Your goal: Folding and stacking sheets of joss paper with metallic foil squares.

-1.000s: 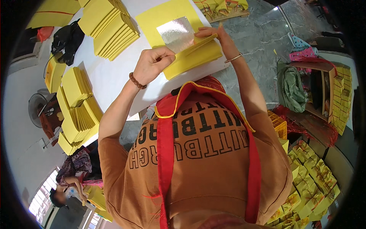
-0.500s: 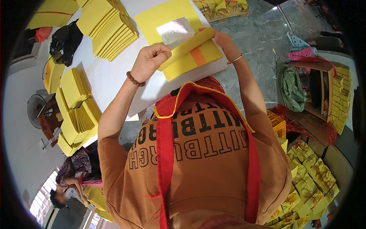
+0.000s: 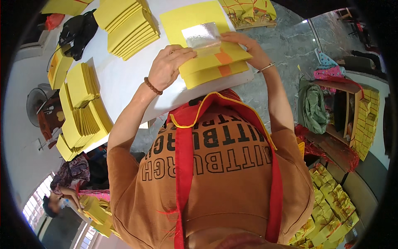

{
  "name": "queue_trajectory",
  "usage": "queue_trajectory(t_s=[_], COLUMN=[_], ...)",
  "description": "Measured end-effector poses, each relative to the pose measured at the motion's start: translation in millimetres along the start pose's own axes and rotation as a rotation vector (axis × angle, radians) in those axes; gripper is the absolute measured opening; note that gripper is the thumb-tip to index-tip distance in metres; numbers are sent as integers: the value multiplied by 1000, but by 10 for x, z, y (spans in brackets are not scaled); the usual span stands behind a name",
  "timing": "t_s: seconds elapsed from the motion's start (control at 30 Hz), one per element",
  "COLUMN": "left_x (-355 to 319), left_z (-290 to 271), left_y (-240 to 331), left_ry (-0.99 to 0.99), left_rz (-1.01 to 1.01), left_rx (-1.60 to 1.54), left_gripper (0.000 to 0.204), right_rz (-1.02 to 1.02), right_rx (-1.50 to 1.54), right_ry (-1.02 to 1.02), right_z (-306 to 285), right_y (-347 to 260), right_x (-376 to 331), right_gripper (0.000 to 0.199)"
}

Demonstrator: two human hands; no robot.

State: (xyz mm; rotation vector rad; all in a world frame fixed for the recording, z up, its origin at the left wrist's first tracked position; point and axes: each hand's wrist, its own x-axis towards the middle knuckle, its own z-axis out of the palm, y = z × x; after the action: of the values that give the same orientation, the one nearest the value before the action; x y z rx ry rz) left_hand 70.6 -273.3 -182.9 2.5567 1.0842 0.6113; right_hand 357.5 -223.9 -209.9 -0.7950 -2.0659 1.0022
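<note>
left hand (image 3: pixel 167 68): curled shut, fold (image 3: pixel 215 62) pinched at its left edge
right hand (image 3: pixel 244 45): fingers laid flat, fold pressed down at its right
fold: thin yellow paper with an orange patch, held at the desk's (image 3: pixel 120 79) near edge
foil (image 3: pixel 202 36): crinkly silver square, seen on the flat yellow sheet (image 3: pixel 186 18) just behind
stacks (image 3: pixel 126 25): neat yellow piles, kept at the desk's far left
</note>
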Motion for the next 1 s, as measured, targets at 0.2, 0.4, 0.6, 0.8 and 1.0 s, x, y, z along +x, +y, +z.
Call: queue_trajectory(t_s=[0.2, 0.4, 0.6, 0.8, 1.0], left_x=[-352, -1428, -2311, -2600, -2474], left_z=[-478, -790, -399, -13, -46], left_y=[81, 85, -139, -284, -482], left_ry=[257, 372, 266, 142, 116], left_rz=[49, -176, -360, -356, -765], left_rx=[45, 126, 162, 68, -222], left_gripper=[32, 29, 31, 25, 23], right_rz=[-265, -341, -232, -236, 20], right_rx=[-935, -707, -426, -364, -58], right_ry=[-104, -35, -251, -357, -220], right_z=[160, 1199, 2179, 2462, 2531], right_y=[-804, -1333, -822, -334, -297], right_x=[388, 591, 379, 105, 227], right_gripper=[33, 33, 34, 35, 28])
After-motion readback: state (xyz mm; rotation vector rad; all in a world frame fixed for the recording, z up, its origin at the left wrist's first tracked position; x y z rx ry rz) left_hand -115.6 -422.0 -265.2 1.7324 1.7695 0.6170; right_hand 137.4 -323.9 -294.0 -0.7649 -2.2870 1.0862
